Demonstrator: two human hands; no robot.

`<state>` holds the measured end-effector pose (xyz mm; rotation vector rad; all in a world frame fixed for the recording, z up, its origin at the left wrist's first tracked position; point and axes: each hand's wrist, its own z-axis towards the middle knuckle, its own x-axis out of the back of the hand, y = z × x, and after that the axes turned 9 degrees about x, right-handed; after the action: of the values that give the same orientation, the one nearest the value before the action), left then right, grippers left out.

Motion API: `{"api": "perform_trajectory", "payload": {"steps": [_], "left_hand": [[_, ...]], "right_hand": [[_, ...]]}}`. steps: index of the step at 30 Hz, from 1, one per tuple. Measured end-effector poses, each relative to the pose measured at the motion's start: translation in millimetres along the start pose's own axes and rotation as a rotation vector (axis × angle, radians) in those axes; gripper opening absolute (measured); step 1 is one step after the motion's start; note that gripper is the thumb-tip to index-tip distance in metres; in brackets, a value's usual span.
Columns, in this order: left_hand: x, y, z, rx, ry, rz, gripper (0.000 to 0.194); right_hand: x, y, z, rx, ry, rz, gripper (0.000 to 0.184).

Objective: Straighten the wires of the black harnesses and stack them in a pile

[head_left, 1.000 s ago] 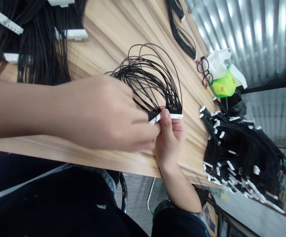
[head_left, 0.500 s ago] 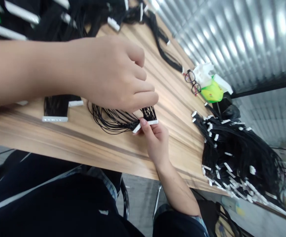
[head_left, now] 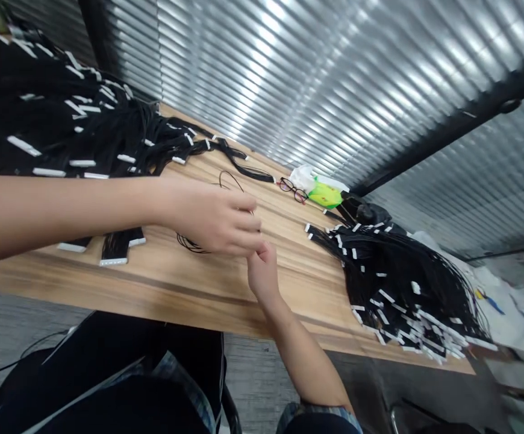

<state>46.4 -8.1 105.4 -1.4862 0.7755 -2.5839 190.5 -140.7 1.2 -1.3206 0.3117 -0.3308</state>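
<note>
My left hand reaches in from the left, fingers curled over a small bundle of thin black wires lying on the wooden table. One loop of those wires sticks out beyond the knuckles. My right hand comes up from the table's near edge, fingers closed and meeting the left fingertips at the same bundle. Both hands hide the bundle's white connector.
A big heap of black wire sets with white connectors lies at the right, and another heap fills the far left. Two flat wire sets lie under my left forearm. Glasses and a green object sit by the corrugated metal wall.
The view has swung up and back, showing more wall and table. Both hands stay together on the bundle; the white connector seen between the fingers earlier is now covered.
</note>
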Motion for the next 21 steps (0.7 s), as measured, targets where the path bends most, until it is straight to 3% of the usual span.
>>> {"api": "perform_trajectory", "payload": {"steps": [2, 4, 7, 8, 10, 13, 17, 19, 21], "left_hand": [[2.3, 11.6, 10.3, -0.046, 0.175, 0.050, 0.025], [-3.6, 24.9, 19.8, 0.039, 0.237, 0.073, 0.016], [-27.2, 40.5, 39.7, 0.146, 0.295, 0.064, 0.029], [-37.5, 42.3, 49.1, 0.186, 0.321, 0.046, 0.028], [-58.3, 38.2, 72.7, 0.139, 0.350, 0.001, 0.040], [-83.9, 13.0, 120.3, -0.020, 0.328, -0.098, 0.049], [-103.8, -42.8, 208.4, -0.221, 0.181, -0.217, 0.044], [-112.2, -68.6, 261.7, -0.234, 0.108, -0.256, 0.040], [-125.1, -84.5, 314.3, -0.190, 0.052, -0.284, 0.034]], "right_hand": [[4.3, -7.9, -1.0, 0.044, 0.089, 0.056, 0.026], [12.0, -16.4, -4.0, 0.080, 0.211, 0.110, 0.027], [33.1, -27.7, -10.8, 0.108, 0.440, 0.236, 0.034], [43.7, -30.7, -12.9, 0.118, 0.478, 0.260, 0.037], [72.3, -36.1, -16.3, 0.164, 0.496, 0.238, 0.040], [138.6, -46.9, -21.8, 0.282, 0.524, -0.004, 0.044], [261.2, -76.2, -45.8, 0.453, 0.750, -0.297, 0.038], [320.6, -92.5, -64.2, 0.526, 0.882, -0.385, 0.032], [366.6, -102.0, -80.4, 0.567, 0.956, -0.472, 0.033]]}}
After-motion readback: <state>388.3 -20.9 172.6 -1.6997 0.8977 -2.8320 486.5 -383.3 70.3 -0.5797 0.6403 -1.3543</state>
